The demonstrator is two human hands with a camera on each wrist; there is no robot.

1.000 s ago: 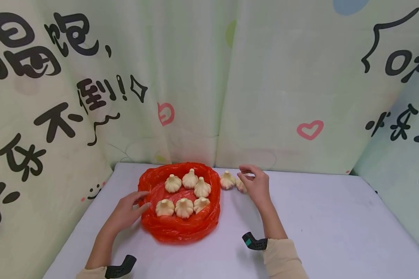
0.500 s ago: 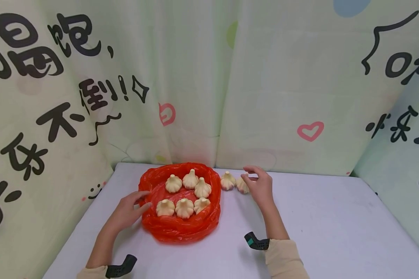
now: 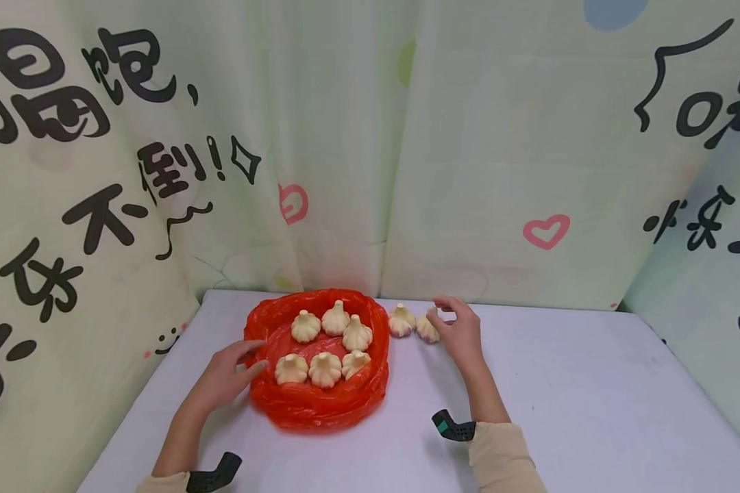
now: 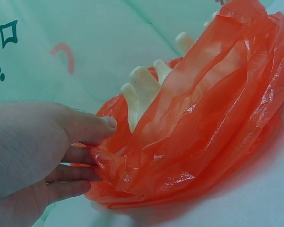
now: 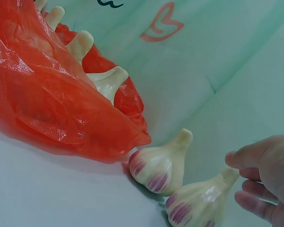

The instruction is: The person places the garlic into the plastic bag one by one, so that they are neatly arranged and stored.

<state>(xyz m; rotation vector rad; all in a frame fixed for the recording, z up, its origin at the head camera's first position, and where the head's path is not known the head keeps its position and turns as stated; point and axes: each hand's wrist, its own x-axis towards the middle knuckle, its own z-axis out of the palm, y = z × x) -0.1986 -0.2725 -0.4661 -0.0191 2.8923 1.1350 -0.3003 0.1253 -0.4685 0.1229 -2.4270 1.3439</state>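
A red plastic bag (image 3: pixel 317 411) with its rim rolled down sits on the white table. Several pale garlic bulbs (image 3: pixel 325 370) stand upright inside it. My left hand (image 3: pixel 222 376) is at the bag's left rim, its fingers loosely bent and touching the plastic (image 4: pixel 194 142). Two purple-streaked garlic bulbs stand on the table right of the bag: a nearer-to-bag garlic bulb (image 5: pixel 158 165) and an outer garlic bulb (image 5: pixel 201 201), side by side. My right hand (image 3: pixel 461 335) hovers at the outer bulb's stem, thumb and fingers apart; whether the thumb touches the stem is unclear.
A pale curtain (image 3: pixel 469 171) with dark lettering and pink hearts hangs behind the table and along both sides. White tabletop (image 3: pixel 592 397) extends to the right of the right arm. Each wrist wears a black camera mount (image 3: pixel 453 426).
My right hand has shifted slightly to the right from the outer garlic bulb, showing more of it. The left hand and the bag stay where they were.
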